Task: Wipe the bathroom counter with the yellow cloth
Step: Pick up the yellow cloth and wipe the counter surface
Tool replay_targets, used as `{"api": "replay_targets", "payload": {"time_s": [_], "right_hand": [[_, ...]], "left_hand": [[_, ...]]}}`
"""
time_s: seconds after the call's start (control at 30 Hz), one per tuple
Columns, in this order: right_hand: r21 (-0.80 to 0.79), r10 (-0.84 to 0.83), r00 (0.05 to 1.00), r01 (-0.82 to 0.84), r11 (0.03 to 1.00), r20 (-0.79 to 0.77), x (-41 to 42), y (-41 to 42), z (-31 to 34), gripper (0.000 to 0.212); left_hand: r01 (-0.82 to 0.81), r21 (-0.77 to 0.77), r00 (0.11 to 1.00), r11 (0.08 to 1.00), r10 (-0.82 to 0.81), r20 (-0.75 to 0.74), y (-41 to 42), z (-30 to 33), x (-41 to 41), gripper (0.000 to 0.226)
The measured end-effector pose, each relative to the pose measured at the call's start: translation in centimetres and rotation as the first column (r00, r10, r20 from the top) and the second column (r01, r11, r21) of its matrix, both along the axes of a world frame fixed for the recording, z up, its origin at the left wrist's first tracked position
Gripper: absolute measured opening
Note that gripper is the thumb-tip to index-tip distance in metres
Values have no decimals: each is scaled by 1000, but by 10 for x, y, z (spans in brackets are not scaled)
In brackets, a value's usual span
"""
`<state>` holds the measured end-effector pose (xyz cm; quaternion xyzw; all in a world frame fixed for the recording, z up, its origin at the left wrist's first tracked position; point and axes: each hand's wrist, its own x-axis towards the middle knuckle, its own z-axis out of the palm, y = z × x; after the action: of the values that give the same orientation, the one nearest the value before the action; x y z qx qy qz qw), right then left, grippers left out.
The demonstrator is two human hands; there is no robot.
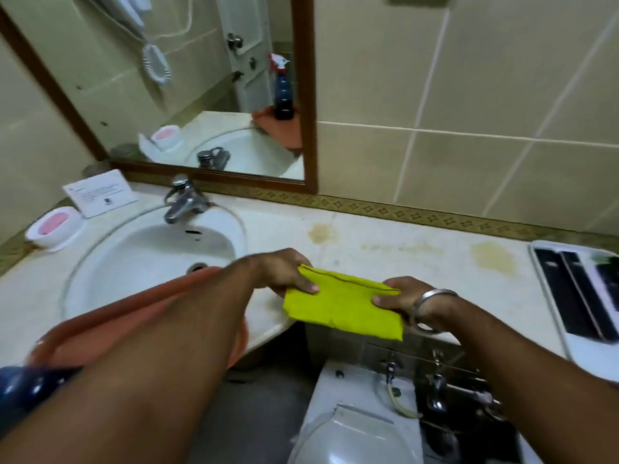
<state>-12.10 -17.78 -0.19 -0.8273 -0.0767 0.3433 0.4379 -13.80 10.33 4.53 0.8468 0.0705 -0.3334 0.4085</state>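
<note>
Blurred at bottom left, a dark blue object [23, 390] is cut off and unidentifiable. Left hand [284, 272] and right hand [402, 298] each pinch an end of the folded yellow cloth [341, 304], held over the counter [385, 252] front edge, right of the sink [150, 249]; contact with the counter unclear.

Yellow cloth [341, 304]: folded flat, rectangular, dark stitched hem along top edge, held above counter front edge. Bathroom counter [385, 252]: pale marble, 2 yellowish stains right of basin.
</note>
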Motion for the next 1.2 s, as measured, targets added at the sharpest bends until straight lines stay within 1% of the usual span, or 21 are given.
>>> {"api": "replay_targets", "payload": {"time_s": [0.07,0.13,0.17,0.2,0.23,0.27,0.3,0.33,0.37,0.43,0.5,0.57,0.67,0.77,0.87,0.93,0.97,1.03,1.1,1.13,1.2], "right_hand": [[100,-319,947,322,941,-49,0,-41,-13,12],[164,-610,789,612,774,-69,-3,-78,-24,15],[141,-690,722,689,711,-55,-8,-93,-29,21],[87,-726,688,724,684,-16,-14,-105,-32,24],[13,-718,695,718,696,34,-20,-111,-35,25],[-116,-656,749,663,740,95,-25,-115,-36,28],[-275,-554,815,579,767,172,-27,-118,-37,33],[-435,-431,861,509,743,270,-28,-119,-35,42],[-553,-309,870,485,677,385,-27,-117,-32,56],[-611,-88,818,491,622,568,-19,-110,-31,81],[-617,93,789,394,681,607,-3,-95,-37,86],[-620,148,818,289,729,555,15,-79,-49,84],[-675,206,851,213,706,484,29,-72,-73,76],[-654,195,821,259,710,537,31,-83,-89,72],[-716,122,845,353,603,520,63,-91,-93,70],[-733,97,847,389,558,523,101,-65,-95,66],[-729,126,841,370,576,527,122,-39,-96,66],[-718,287,799,241,653,529,139,19,-98,65],[-712,493,686,51,700,534,110,52,-101,65],[-697,563,625,-40,716,541,85,47,-100,63],[-630,608,572,-194,752,550,41,4,-94,59]], "left_hand": [[-173,-234,970,957,207,130,-41,-28,22,39],[-372,-455,843,809,500,200,-84,-43,44,36],[-423,-452,776,785,572,267,-96,-50,50,36],[-427,-339,758,839,536,372,-102,-58,53,38],[-392,-129,773,911,402,490,-100,-70,52,44],[-339,108,792,934,222,568,-89,-84,47,52],[-289,311,806,905,55,590,-77,-98,46,61],[-252,463,816,850,-71,573,-62,-111,47,71],[-225,570,827,790,-155,541,-46,-120,48,81],[-197,684,839,703,-240,488,-23,-132,57,98],[-184,707,846,683,-257,468,-11,-139,67,110],[-185,696,842,694,-254,476,-8,-144,71,115],[-188,675,821,713,-264,507,-6,-151,72,114],[-198,672,799,714,-279,532,-3,-157,74,110],[-198,680,789,706,-297,537,-2,-161,79,110],[-186,693,800,696,-302,518,-3,-162,79,111],[-193,693,804,694,-294,518,-2,-163,80,112],[-189,695,809,694,-290,511,-2,-163,81,113],[-169,703,819,691,-299,490,-1,-160,79,114],[-167,700,818,694,-298,491,-2,-158,79,114],[-165,691,822,703,-289,491,-2,-154,76,114]]}}
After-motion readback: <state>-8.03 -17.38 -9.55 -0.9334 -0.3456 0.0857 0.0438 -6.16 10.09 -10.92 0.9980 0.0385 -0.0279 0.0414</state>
